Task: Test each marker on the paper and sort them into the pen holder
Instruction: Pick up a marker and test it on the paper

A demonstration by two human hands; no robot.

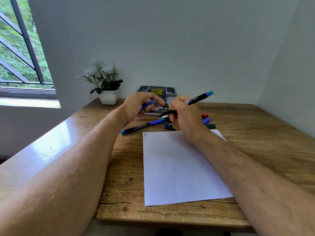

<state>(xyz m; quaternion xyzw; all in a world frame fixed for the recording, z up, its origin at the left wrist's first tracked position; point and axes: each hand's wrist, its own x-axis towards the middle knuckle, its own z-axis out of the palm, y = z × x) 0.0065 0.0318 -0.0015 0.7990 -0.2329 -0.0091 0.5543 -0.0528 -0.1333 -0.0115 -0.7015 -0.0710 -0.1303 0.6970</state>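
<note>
My right hand (pixel 185 114) grips an uncapped black marker (pixel 197 99), its blue and teal end pointing up to the right and its tip toward my left hand. My left hand (pixel 136 108) holds the marker's blue cap (pixel 147 105) in curled fingers. Between my forearms a white sheet of paper (pixel 179 167) lies on the wooden table (pixel 255 133), with a small blue scribble (pixel 145 134) at its top left corner. Another blue-capped marker (pixel 141 127) lies left of the paper's top edge. Several more markers (pixel 207 120) sit heaped behind my right hand. The grey pen holder (pixel 156 91) stands at the back.
A small printed box (pixel 159 109) lies in front of the pen holder, partly hidden by my hands. A white pot with a flowering plant (pixel 105 84) stands at the back left corner. A window (pixel 20 48) is at the left and walls close in behind and to the right.
</note>
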